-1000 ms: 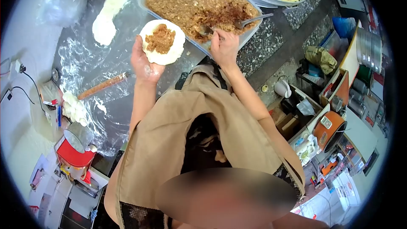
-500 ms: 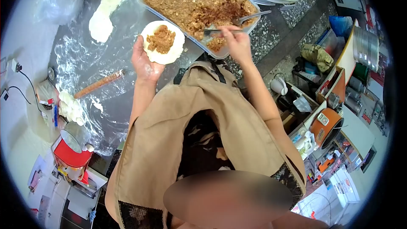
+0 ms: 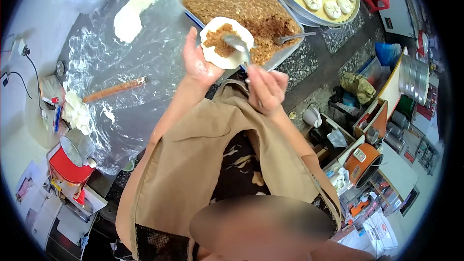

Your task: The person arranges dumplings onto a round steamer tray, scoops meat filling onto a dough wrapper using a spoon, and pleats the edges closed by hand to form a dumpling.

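Observation:
A round white dough wrapper (image 3: 223,63) with brown filling (image 3: 216,38) on it rests on my left hand (image 3: 200,65), the thumb pointing up beside it. My right hand (image 3: 266,87) grips the handle of a spoon (image 3: 236,43), whose bowl is over the filling. Just behind the wrapper is a clear tub (image 3: 285,57) of brown filling, partly covered by the wrapper. A second spoon (image 3: 290,37) lies in that tub.
On the floured metal table (image 3: 145,58) lie a rolling pin (image 3: 116,89), long dough (image 3: 133,12) and dough pieces (image 3: 76,111) at the left. A round tray (image 3: 314,19) with several pleated buns stands at the back right. Shelves with a orange-brown pot (image 3: 362,162) are at the right.
The right hand and its spoon have left the tub and come over the wrapper. My left hand with the wrapper has moved right, now in front of the tub. The view has shifted slightly.

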A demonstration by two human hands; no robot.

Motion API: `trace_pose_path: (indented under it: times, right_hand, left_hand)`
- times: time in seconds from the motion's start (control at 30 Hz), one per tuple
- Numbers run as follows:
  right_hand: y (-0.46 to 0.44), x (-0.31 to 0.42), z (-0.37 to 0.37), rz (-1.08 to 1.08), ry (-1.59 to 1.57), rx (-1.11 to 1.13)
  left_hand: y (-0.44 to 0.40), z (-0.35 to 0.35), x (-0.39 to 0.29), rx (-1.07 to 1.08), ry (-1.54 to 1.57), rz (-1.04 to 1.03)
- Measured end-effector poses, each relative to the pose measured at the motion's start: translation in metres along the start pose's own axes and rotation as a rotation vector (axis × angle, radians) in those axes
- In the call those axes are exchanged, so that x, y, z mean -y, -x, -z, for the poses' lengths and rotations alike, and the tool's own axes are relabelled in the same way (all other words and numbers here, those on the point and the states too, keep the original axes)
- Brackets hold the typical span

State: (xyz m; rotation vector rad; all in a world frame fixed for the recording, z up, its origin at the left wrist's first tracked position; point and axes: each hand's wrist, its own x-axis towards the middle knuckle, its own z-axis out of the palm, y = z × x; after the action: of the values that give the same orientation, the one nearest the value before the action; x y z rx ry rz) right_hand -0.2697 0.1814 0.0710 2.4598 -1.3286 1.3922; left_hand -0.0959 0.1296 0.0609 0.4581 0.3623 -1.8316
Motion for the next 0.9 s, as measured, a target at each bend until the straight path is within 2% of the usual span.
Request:
trace_pose_path:
  times: [0.07, 0.2, 0.27, 0.3, 0.33, 0.4, 0.43, 0.47, 0.53, 0.57, 0.6, 0.67, 0.7, 0.8, 0.9]
  right_hand:
    - [-0.002, -0.003, 0.000, -0.003, 0.056, -0.028]
    - [-0.004, 0.002, -0.002, 0.029, -0.002, 0.097]
    - [-0.005, -0.003, 0.011, -0.012, 0.075, -0.034]
    - [-0.011, -0.006, 0.021, -0.056, 0.142, -0.023]
    - [-0.010, -0.016, 0.022, -0.129, 0.140, 0.034]
    - [0.010, -0.043, 0.009, -0.202, 0.142, 0.375]
    - [0.027, -0.057, -0.001, -0.195, 0.167, 0.599]
    - [0.032, -0.061, -0.003, -0.194, 0.172, 0.597]
    - [0.018, -0.059, -0.005, -0.128, 0.166, 0.948]
    - [0.013, -0.057, 0.000, -0.144, 0.148, 0.829]
    - [-0.008, -0.046, 0.002, -0.146, 0.148, 0.830]
    - [-0.040, -0.025, 0.007, -1.034, -0.678, 0.412]
    - [-0.047, -0.031, 0.005, -1.018, -0.911, 0.389]
    - [-0.047, -0.030, 0.002, -1.060, -0.825, 0.506]
    - [-0.048, -0.018, 0.007, -1.025, -0.773, 0.463]
  left_hand:
    - [0.004, -0.005, 0.001, 0.006, -0.022, 0.011]
    - [0.002, -0.007, 0.001, 0.008, -0.087, -0.040]
    - [0.006, -0.005, -0.001, -0.019, -0.122, -0.038]
    - [0.006, 0.006, -0.006, 0.091, -0.058, 0.013]
    - [0.009, 0.010, -0.007, 0.089, -0.057, 0.012]
    - [0.012, 0.014, -0.007, 0.040, -0.265, -0.063]
    - [0.014, 0.017, -0.009, 0.102, -0.215, -0.017]
    - [0.015, 0.017, -0.008, 0.106, -0.214, -0.014]
    - [0.018, 0.010, -0.007, 0.063, -0.538, -0.132]
    - [0.023, 0.007, -0.008, 0.078, -0.460, -0.111]
    - [0.027, 0.003, -0.008, 0.077, -0.460, -0.109]
    - [0.034, 0.000, -0.007, 0.104, -0.506, -0.058]
    - [0.036, 0.000, -0.005, 0.105, -0.505, -0.049]
    - [0.039, -0.001, -0.003, 0.125, -0.640, -0.012]
    - [0.043, 0.000, 0.000, 0.101, -0.629, -0.016]
